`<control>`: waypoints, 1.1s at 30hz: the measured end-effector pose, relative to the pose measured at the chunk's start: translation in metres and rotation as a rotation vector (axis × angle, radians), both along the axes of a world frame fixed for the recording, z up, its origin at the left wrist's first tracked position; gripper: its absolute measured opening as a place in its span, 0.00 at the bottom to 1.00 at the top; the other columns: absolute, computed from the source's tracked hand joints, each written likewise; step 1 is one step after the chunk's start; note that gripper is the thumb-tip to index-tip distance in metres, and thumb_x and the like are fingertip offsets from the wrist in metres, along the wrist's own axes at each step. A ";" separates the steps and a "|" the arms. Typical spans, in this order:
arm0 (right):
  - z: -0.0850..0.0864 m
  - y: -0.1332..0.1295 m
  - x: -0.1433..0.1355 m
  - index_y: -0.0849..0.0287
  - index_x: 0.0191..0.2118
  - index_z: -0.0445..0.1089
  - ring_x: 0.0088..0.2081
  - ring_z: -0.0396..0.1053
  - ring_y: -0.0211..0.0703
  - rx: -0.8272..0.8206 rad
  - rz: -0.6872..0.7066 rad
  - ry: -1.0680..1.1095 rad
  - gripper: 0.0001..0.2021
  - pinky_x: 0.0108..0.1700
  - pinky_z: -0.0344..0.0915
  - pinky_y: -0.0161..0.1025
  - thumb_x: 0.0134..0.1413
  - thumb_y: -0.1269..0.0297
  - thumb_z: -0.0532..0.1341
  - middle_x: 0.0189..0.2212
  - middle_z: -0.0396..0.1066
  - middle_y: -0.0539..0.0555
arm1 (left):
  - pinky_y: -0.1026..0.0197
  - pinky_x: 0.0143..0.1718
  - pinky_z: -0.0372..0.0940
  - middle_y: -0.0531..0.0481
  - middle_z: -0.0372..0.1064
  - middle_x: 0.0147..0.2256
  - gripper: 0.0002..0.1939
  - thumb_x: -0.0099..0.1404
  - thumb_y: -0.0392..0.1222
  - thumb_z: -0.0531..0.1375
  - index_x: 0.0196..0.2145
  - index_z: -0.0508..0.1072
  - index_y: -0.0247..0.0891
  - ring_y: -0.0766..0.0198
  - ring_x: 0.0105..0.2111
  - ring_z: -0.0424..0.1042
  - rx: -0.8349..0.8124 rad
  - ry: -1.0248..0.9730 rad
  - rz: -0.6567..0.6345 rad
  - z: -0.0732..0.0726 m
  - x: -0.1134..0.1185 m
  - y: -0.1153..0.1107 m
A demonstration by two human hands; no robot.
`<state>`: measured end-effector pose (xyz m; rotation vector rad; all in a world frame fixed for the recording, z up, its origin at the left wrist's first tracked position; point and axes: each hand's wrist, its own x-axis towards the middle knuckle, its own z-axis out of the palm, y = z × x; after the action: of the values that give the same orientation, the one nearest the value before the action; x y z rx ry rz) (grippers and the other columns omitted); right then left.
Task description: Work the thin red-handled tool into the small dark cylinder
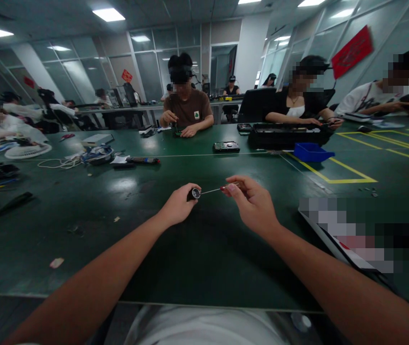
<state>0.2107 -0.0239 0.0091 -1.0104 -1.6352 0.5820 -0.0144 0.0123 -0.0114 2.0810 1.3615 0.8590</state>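
Your forearms (118,261) are overhanging the tabletop (204,268). Your left grip (178,206) is holding a black round part (192,194); your right grip (256,203) is pinching a thin tool (211,190), its shaft pointing at the part. Beyond the part, a flat device (226,146) is lying and, farther right, a blue bin (312,152).

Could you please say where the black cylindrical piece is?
Near the head view's centre, the black cylindrical piece is in the left hand, just left of the thin tool in the right hand.
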 end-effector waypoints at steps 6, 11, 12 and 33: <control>-0.001 0.001 0.000 0.56 0.47 0.71 0.40 0.79 0.47 -0.001 -0.016 -0.064 0.12 0.41 0.71 0.44 0.65 0.56 0.59 0.37 0.80 0.55 | 0.48 0.60 0.61 0.46 0.73 0.54 0.20 0.63 0.31 0.63 0.52 0.74 0.42 0.53 0.55 0.70 0.046 -0.035 -0.048 -0.005 0.000 0.001; -0.002 0.002 -0.001 0.56 0.47 0.72 0.39 0.79 0.47 -0.004 -0.021 -0.120 0.11 0.40 0.70 0.43 0.65 0.56 0.59 0.37 0.81 0.54 | 0.50 0.58 0.64 0.47 0.74 0.52 0.22 0.62 0.33 0.66 0.53 0.74 0.42 0.54 0.53 0.72 0.030 -0.022 -0.017 -0.004 0.003 -0.001; -0.001 0.002 -0.001 0.56 0.46 0.72 0.38 0.79 0.47 0.002 -0.027 -0.130 0.11 0.39 0.70 0.42 0.65 0.56 0.59 0.37 0.81 0.54 | 0.50 0.57 0.64 0.47 0.75 0.51 0.20 0.62 0.34 0.66 0.52 0.75 0.42 0.54 0.52 0.72 0.037 -0.013 -0.008 -0.003 0.003 -0.001; 0.010 -0.001 0.001 0.56 0.39 0.73 0.25 0.70 0.42 -0.035 -0.089 -0.305 0.16 0.29 0.59 0.38 0.67 0.53 0.53 0.23 0.73 0.50 | 0.39 0.65 0.53 0.48 0.75 0.53 0.20 0.65 0.39 0.65 0.55 0.74 0.45 0.52 0.54 0.71 0.117 0.129 -0.054 0.004 0.002 -0.006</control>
<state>0.2117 -0.0245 0.0196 -1.2381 -1.8392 0.4118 -0.0121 0.0061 -0.0075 2.2872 1.3426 0.8116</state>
